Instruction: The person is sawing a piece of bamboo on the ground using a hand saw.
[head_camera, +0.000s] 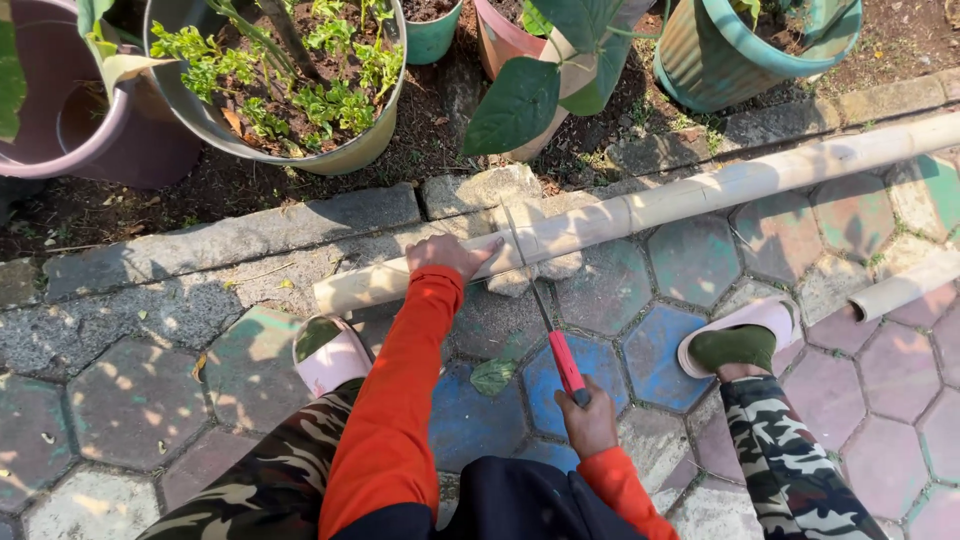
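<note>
A long pale bamboo pole (700, 190) lies slanted across the coloured hexagon paving, its near end resting on a stone. My left hand (452, 254) presses down on the pole close to that end. My right hand (588, 420) grips the red handle of a hand saw (545, 315), whose thin blade reaches up across the pole just right of my left hand. Orange sleeves cover both arms. My feet in pale slippers (330, 355) stand either side of the saw.
A stone kerb (240, 235) borders a soil bed with several plant pots (290, 80) behind the pole. A second short bamboo piece (905, 285) lies at the right. A fallen green leaf (495, 375) lies on the paving.
</note>
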